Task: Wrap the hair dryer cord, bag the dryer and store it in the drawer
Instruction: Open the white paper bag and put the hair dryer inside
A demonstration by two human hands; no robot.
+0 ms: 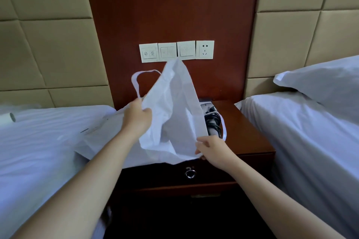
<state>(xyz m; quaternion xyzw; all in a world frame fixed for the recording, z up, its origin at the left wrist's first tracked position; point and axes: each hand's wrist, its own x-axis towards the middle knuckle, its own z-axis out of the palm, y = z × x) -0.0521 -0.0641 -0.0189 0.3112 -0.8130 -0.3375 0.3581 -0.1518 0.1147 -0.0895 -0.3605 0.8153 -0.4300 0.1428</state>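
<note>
A white fabric bag with loop handles hangs in the air over the wooden nightstand. My left hand grips its left rim near one handle. My right hand pinches the bag's lower right edge. Behind the bag, the hair dryer lies on the nightstand top with its black cord coiled on it; most of it is hidden by the bag. The nightstand drawer, with a metal ring pull, is closed below the bag.
Beds with white sheets stand on both sides: the left bed and the right bed with a pillow. A white roll lies on the left bed. Wall switches and a socket sit on the wooden panel above.
</note>
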